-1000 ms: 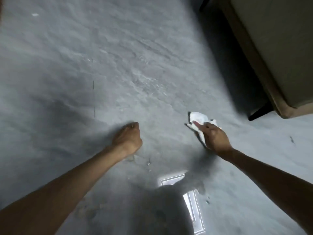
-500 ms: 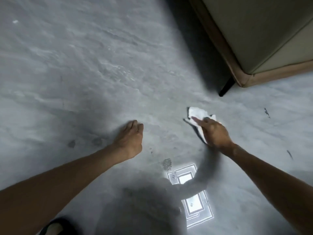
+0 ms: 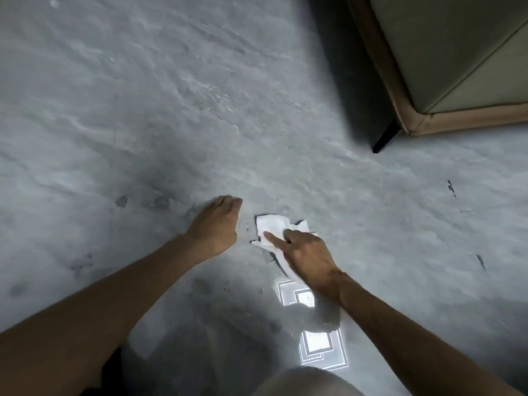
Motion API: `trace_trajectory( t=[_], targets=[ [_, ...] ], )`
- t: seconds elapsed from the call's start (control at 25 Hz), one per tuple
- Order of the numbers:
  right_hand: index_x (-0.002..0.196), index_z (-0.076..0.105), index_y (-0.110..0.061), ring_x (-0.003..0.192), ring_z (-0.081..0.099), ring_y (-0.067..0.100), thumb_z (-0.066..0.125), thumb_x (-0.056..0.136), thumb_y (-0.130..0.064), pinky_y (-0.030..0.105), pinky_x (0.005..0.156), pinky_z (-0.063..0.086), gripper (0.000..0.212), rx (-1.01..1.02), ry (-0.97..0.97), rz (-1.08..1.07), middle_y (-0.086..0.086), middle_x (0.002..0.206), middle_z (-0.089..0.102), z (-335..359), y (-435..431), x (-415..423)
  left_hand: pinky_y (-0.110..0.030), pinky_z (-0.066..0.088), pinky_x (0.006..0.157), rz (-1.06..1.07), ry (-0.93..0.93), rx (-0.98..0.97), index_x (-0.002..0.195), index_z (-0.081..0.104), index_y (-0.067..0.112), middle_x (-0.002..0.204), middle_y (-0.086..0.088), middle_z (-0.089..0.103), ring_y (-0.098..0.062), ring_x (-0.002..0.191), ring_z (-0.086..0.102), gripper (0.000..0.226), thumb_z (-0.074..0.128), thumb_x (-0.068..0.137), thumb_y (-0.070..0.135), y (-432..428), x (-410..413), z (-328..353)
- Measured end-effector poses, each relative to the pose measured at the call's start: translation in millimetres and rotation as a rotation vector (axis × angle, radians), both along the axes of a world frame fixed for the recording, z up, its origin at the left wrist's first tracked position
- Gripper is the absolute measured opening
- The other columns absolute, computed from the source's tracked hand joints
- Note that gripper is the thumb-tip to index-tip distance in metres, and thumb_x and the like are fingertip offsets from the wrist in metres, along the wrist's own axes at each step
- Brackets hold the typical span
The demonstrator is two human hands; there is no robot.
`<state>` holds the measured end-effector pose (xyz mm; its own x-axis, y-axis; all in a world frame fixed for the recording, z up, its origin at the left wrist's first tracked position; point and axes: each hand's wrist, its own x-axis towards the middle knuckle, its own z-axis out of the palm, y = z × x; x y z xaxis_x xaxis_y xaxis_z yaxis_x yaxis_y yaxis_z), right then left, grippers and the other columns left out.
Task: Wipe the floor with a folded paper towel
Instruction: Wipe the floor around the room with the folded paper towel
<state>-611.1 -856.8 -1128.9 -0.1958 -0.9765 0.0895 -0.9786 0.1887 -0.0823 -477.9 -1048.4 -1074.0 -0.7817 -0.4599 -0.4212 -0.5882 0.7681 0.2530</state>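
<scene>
A crumpled white paper towel (image 3: 273,224) lies on the grey marbled floor (image 3: 171,110) in the lower middle of the head view. My right hand (image 3: 303,252) is on top of it, index finger stretched across the paper and the other fingers curled onto it; part of the towel is hidden under the palm. My left hand (image 3: 215,224) rests on the floor just left of the towel, fingers pointing away, holding nothing. A narrow gap separates the two hands.
A beige sofa (image 3: 457,67) with a tan base and a black leg (image 3: 384,140) fills the upper right. Dark smudges (image 3: 121,201) mark the floor to the left. A bright reflection of a ceiling light (image 3: 320,347) lies near my right forearm.
My right hand has slid the towel leftward, close to my left hand. My left hand stays planted on the floor. The view has shifted, bringing the sofa corner further in.
</scene>
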Motion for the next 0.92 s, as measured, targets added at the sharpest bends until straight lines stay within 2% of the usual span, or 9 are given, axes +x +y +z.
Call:
trace_trajectory(
  t=[0.16,0.28,0.48,0.56,0.64,0.68,0.8,0.84,0.92],
  targets=[
    [0.137,0.051,-0.024,0.069,0.063,0.038,0.051,0.086,-0.008,0.04,0.053,0.048,0.054,0.033,-0.034,-0.753,0.015,0.091,0.061,7,68,-77,-0.032,0.017,0.119,0.013,-0.047,0.046,0.149,0.017,0.008,0.158,-0.014,0.017,-0.025,0.147,0.014,0.07,0.047,0.087,0.007,20,51,9],
    [0.137,0.048,-0.014,0.064,0.063,0.039,0.048,0.089,-0.009,0.037,0.051,0.045,0.048,0.016,-0.111,-0.934,0.021,0.088,0.062,10,37,-38,-0.033,0.019,0.119,0.059,-0.133,0.069,0.15,0.015,0.006,0.157,-0.017,0.017,-0.027,0.146,0.017,0.069,0.047,0.088,0.01,24,60,15],
    [0.131,0.057,-0.016,0.051,0.057,0.026,0.069,0.07,-0.008,0.028,0.041,0.039,0.063,0.048,-0.102,-0.243,0.006,0.074,0.058,4,-38,100,-0.038,0.042,0.1,0.076,-0.133,0.089,0.144,0.026,0.01,0.146,-0.016,0.042,-0.033,0.129,0.047,0.063,0.047,0.084,0.01,13,47,19],
    [0.133,0.056,-0.019,0.055,0.058,0.026,0.068,0.072,-0.011,0.03,0.042,0.042,0.063,0.052,-0.078,0.15,0.005,0.078,0.058,3,-43,102,-0.038,0.047,0.093,0.046,-0.093,0.079,0.139,0.032,0.015,0.136,-0.012,0.054,-0.033,0.12,0.055,0.058,0.047,0.083,0.01,0,68,18],
    [0.139,0.051,-0.023,0.064,0.062,0.028,0.06,0.082,-0.016,0.034,0.047,0.048,0.058,0.097,-0.027,0.332,0.007,0.086,0.06,1,-36,60,-0.038,0.049,0.094,0.012,-0.03,0.016,0.139,0.035,0.02,0.136,-0.008,0.055,-0.03,0.119,0.056,0.059,0.047,0.082,0.009,-12,96,19],
    [0.142,0.046,-0.026,0.07,0.064,0.031,0.057,0.085,-0.017,0.036,0.052,0.051,0.058,0.145,0.027,0.227,0.008,0.092,0.061,2,-30,35,-0.036,0.049,0.094,0.001,0.016,-0.013,0.139,0.036,0.021,0.137,-0.005,0.055,-0.027,0.119,0.056,0.059,0.047,0.083,0.009,-17,111,18],
    [0.145,0.04,-0.028,0.086,0.064,0.039,0.049,0.092,-0.013,0.041,0.066,0.049,0.056,0.087,-0.032,-0.661,0.015,0.111,0.061,6,-25,-2,-0.034,0.048,0.094,0.041,0.121,-0.032,0.136,0.042,0.02,0.136,-0.002,0.055,-0.025,0.119,0.056,0.055,0.049,0.083,0.008,-20,145,5],
    [0.144,0.041,-0.026,0.087,0.064,0.04,0.046,0.094,-0.013,0.041,0.066,0.048,0.052,0.036,-0.072,-0.843,0.017,0.112,0.06,7,-37,10,-0.034,0.047,0.096,0.064,0.136,-0.028,0.135,0.044,0.018,0.136,-0.004,0.054,-0.025,0.121,0.054,0.053,0.05,0.083,0.008,-19,154,-1],
    [0.142,0.044,-0.024,0.079,0.065,0.037,0.046,0.095,-0.013,0.039,0.06,0.047,0.048,0.02,-0.085,-0.734,0.016,0.104,0.062,-2,-66,68,-0.035,0.044,0.102,0.087,0.136,-0.024,0.132,0.046,0.013,0.139,-0.007,0.049,-0.024,0.127,0.049,0.051,0.051,0.082,0.007,-12,170,-13]
  ],
)
